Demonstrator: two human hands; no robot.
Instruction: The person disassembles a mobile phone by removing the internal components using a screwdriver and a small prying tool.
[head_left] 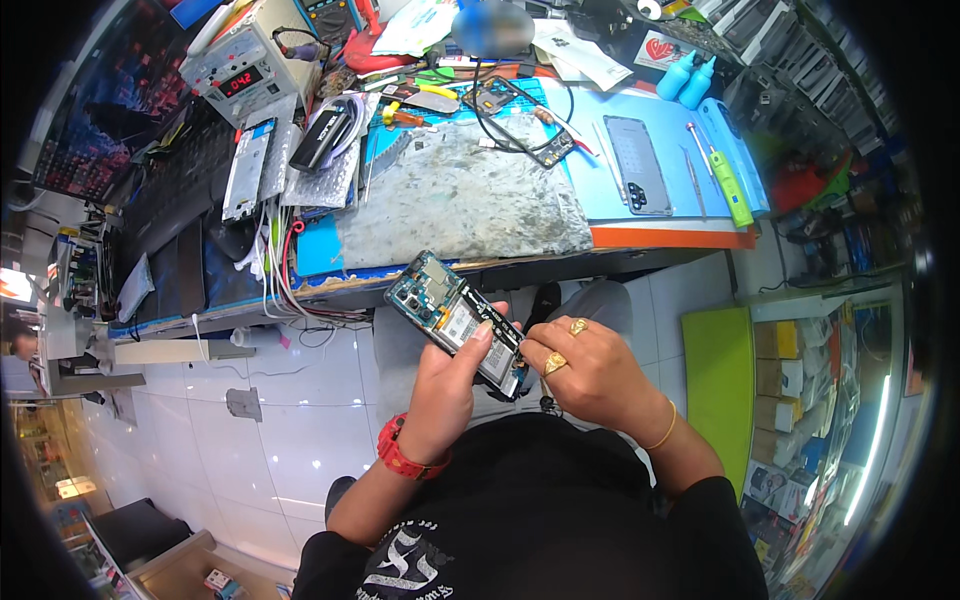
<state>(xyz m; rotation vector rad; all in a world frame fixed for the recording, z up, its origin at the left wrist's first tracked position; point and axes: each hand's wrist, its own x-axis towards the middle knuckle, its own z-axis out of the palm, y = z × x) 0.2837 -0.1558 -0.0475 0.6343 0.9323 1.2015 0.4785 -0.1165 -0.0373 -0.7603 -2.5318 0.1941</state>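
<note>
Over my lap, just off the bench's front edge, is a smartphone (436, 296) with its back off, tilted so its upper end points to the far left. Its circuit board, camera lenses, flat battery and a black strip along one side show. My left hand (452, 385) wraps round it from the left, thumb across the battery. My right hand (590, 372), with two gold rings, is at the phone's lower right edge. Its fingers are bent together there; whether they pinch a small part is hidden.
On the bench lie a grey stained mat (470, 190), a phone back cover (638, 165), a green screwdriver (732, 188) and tweezers (692, 180). A power supply (240, 80) stands at the far left. White cables (275, 265) hang over the front edge.
</note>
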